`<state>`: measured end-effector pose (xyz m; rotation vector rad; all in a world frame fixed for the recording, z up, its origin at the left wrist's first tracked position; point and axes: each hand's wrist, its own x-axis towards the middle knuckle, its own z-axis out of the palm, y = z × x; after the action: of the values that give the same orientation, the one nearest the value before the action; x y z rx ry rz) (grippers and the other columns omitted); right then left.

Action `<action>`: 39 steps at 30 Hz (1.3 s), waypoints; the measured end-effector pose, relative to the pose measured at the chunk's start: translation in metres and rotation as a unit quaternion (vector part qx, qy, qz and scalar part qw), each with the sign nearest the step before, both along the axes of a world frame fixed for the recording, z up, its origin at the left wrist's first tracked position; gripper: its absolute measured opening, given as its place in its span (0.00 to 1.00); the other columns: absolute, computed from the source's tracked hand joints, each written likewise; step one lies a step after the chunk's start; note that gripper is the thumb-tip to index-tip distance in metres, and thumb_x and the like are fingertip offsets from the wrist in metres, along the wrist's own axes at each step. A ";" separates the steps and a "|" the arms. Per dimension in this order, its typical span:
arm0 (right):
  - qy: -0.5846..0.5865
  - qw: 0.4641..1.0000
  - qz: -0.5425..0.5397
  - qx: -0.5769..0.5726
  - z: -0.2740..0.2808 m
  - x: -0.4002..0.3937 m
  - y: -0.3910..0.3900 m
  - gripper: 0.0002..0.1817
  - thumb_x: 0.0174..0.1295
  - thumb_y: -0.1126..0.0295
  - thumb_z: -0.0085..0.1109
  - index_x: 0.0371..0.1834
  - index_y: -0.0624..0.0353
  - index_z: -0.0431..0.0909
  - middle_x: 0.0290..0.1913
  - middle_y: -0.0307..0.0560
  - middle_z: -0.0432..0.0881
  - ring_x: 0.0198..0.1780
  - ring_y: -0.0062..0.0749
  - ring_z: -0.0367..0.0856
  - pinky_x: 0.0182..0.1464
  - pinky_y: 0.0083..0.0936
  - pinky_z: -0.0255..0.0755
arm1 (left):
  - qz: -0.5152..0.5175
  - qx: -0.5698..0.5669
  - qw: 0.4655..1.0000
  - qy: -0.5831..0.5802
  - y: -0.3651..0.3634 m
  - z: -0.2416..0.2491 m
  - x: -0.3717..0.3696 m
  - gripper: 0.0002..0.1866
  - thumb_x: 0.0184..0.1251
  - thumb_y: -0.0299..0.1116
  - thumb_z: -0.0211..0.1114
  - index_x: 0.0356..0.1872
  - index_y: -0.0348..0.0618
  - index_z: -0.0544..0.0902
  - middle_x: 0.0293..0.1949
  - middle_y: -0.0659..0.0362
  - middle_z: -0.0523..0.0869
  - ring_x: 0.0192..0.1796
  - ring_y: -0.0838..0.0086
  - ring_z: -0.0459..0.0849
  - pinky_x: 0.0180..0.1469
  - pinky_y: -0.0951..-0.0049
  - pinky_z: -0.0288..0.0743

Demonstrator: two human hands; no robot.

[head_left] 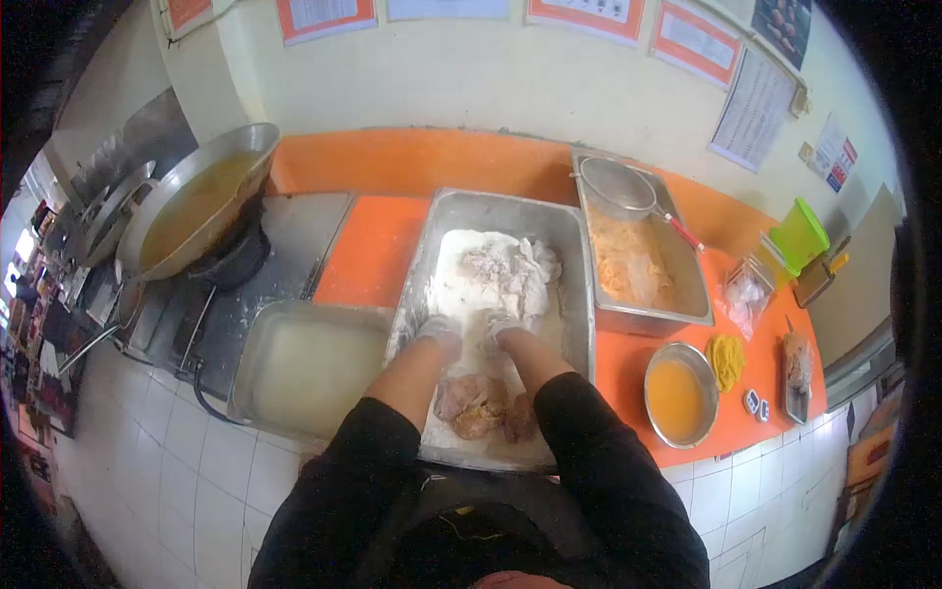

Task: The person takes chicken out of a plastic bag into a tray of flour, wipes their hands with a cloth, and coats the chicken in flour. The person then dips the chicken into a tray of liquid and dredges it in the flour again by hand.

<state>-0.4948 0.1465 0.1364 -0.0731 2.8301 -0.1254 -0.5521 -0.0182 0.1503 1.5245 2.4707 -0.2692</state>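
A deep metal tray (pixel 579 365) stands in front of me with white flour (pixel 453 263) in it. Both my hands are inside, covered in what look like pale, floury gloves. My left hand (pixel 442 334) is by the tray's left wall, and my right hand (pixel 500 326) is near the middle; their fingers blend into the flour. Beyond them lies a heap of flour-coated pieces (pixel 515 275), probably chicken. Closer to me, behind my wrists, are brownish, less coated meat pieces (pixel 476 407). Whether either hand grips anything is hidden.
Left stand a pan of cloudy liquid (pixel 314 363) and a large wok of oil (pixel 201 201) on a stove. To the right are a second metal tray (pixel 653 316) with a strainer (pixel 616 187) on it, a bowl of orange liquid (pixel 675 395) and a yellow cloth (pixel 726 361).
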 end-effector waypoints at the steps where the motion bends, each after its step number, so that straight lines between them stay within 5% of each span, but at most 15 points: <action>1: -0.037 0.999 0.016 -0.005 -0.006 -0.002 -0.004 0.16 0.54 0.63 0.50 0.41 0.60 0.78 0.42 0.55 0.78 0.45 0.34 0.76 0.52 0.31 0.66 | -0.033 -0.051 0.998 -0.021 0.002 0.000 0.000 0.13 0.53 0.33 0.51 0.34 0.43 0.82 0.38 0.51 0.82 0.45 0.61 0.79 0.47 0.65 0.71; 4: -0.149 0.986 0.064 -0.027 -0.016 0.002 -0.009 0.16 0.54 0.63 0.50 0.42 0.60 0.78 0.42 0.55 0.78 0.45 0.35 0.76 0.52 0.31 0.66 | -0.110 -0.172 0.975 -0.091 -0.004 0.035 0.012 0.12 0.50 0.32 0.58 0.35 0.42 0.83 0.39 0.51 0.83 0.42 0.62 0.81 0.44 0.67 0.74; 7: -0.235 0.966 0.100 -0.045 -0.013 0.012 -0.015 0.17 0.54 0.63 0.50 0.42 0.61 0.77 0.43 0.55 0.78 0.45 0.35 0.76 0.52 0.31 0.66 | -0.008 -0.209 0.950 -0.233 -0.002 0.014 -0.001 0.14 0.53 0.41 0.57 0.37 0.48 0.83 0.38 0.54 0.83 0.38 0.66 0.80 0.40 0.66 0.72; 9: -0.277 0.952 0.112 -0.061 0.004 0.015 -0.015 0.17 0.55 0.63 0.49 0.43 0.61 0.77 0.43 0.54 0.78 0.45 0.35 0.76 0.52 0.31 0.66 | 0.232 -0.036 0.807 -0.542 -0.024 -0.072 -0.033 0.16 0.52 0.42 0.57 0.38 0.47 0.83 0.41 0.53 0.82 0.40 0.65 0.80 0.41 0.66 0.72; 11: -0.303 0.943 0.114 -0.080 0.035 0.016 -0.013 0.17 0.55 0.63 0.49 0.43 0.61 0.77 0.43 0.54 0.78 0.45 0.35 0.76 0.52 0.31 0.66 | 0.271 0.125 0.697 -0.652 -0.039 -0.079 -0.036 0.14 0.52 0.39 0.58 0.38 0.46 0.82 0.42 0.53 0.82 0.41 0.65 0.80 0.42 0.66 0.72; 13: -0.317 0.937 0.104 -0.102 0.072 0.018 -0.012 0.17 0.55 0.63 0.49 0.43 0.61 0.76 0.44 0.54 0.78 0.45 0.35 0.76 0.52 0.31 0.66 | 0.162 0.021 0.893 -0.420 -0.037 0.014 -0.005 0.17 0.51 0.41 0.59 0.40 0.44 0.81 0.43 0.53 0.81 0.43 0.66 0.79 0.43 0.67 0.72; 14: -0.321 0.936 0.098 -0.110 0.088 0.018 -0.011 0.17 0.55 0.63 0.49 0.43 0.61 0.76 0.44 0.54 0.78 0.46 0.35 0.76 0.52 0.31 0.66 | 0.124 -0.037 0.948 -0.290 -0.035 0.081 0.025 0.19 0.51 0.43 0.60 0.42 0.43 0.80 0.43 0.53 0.81 0.44 0.66 0.79 0.44 0.67 0.71; 16: -0.320 0.936 0.090 -0.117 0.107 0.019 -0.011 0.17 0.55 0.63 0.49 0.44 0.61 0.76 0.44 0.54 0.78 0.46 0.35 0.75 0.52 0.31 0.66 | 0.114 -0.101 0.973 -0.174 -0.041 0.179 0.076 0.23 0.50 0.45 0.62 0.44 0.41 0.79 0.44 0.53 0.81 0.45 0.67 0.79 0.45 0.67 0.71; 20: -0.326 0.934 0.107 -0.104 0.065 0.028 -0.023 0.17 0.56 0.62 0.48 0.44 0.62 0.75 0.44 0.54 0.77 0.46 0.35 0.75 0.52 0.31 0.66 | -0.006 -0.266 0.939 -0.217 -0.046 0.079 0.084 0.31 0.44 0.53 0.65 0.47 0.41 0.78 0.49 0.52 0.78 0.51 0.66 0.76 0.51 0.65 0.68; 27: -0.290 0.940 0.114 -0.137 -0.012 0.049 -0.037 0.18 0.57 0.62 0.48 0.45 0.62 0.74 0.45 0.53 0.77 0.46 0.35 0.75 0.52 0.32 0.66 | 0.072 -0.045 0.972 -0.221 -0.037 0.077 0.107 0.34 0.42 0.52 0.67 0.51 0.43 0.74 0.48 0.50 0.78 0.48 0.66 0.76 0.49 0.66 0.69; 33: -0.260 0.948 0.066 -0.171 0.069 0.079 -0.034 0.18 0.58 0.62 0.47 0.46 0.63 0.73 0.46 0.53 0.76 0.47 0.36 0.74 0.52 0.32 0.66 | 0.111 0.008 0.908 -0.403 -0.049 0.159 0.108 0.38 0.43 0.50 0.68 0.56 0.43 0.68 0.47 0.48 0.78 0.46 0.68 0.77 0.46 0.69 0.71; 35: -0.264 0.947 0.047 -0.177 0.109 0.088 -0.033 0.19 0.58 0.61 0.47 0.46 0.63 0.73 0.47 0.53 0.76 0.47 0.36 0.74 0.52 0.32 0.66 | -0.023 0.048 0.829 -0.556 -0.051 0.076 0.089 0.30 0.51 0.42 0.63 0.56 0.42 0.67 0.39 0.49 0.79 0.39 0.65 0.79 0.43 0.69 0.73; 37: -0.267 0.947 0.032 -0.177 0.147 0.093 -0.031 0.19 0.58 0.61 0.47 0.47 0.63 0.73 0.47 0.53 0.76 0.47 0.36 0.74 0.52 0.32 0.66 | -0.151 0.003 0.862 -0.483 -0.060 0.026 0.074 0.24 0.56 0.34 0.57 0.55 0.40 0.67 0.34 0.50 0.80 0.35 0.63 0.79 0.40 0.69 0.73; 39: -0.269 0.946 0.023 -0.179 0.162 0.096 -0.029 0.19 0.58 0.61 0.46 0.47 0.63 0.72 0.47 0.53 0.76 0.47 0.36 0.74 0.52 0.32 0.66 | -0.187 -0.094 0.943 -0.261 -0.067 0.000 0.067 0.19 0.59 0.33 0.50 0.52 0.40 0.69 0.33 0.50 0.79 0.37 0.61 0.78 0.42 0.67 0.71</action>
<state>-0.3988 0.1173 0.2982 -0.1569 2.2303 -0.5574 -0.4847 -0.0853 0.1503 1.7034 1.6998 -0.1324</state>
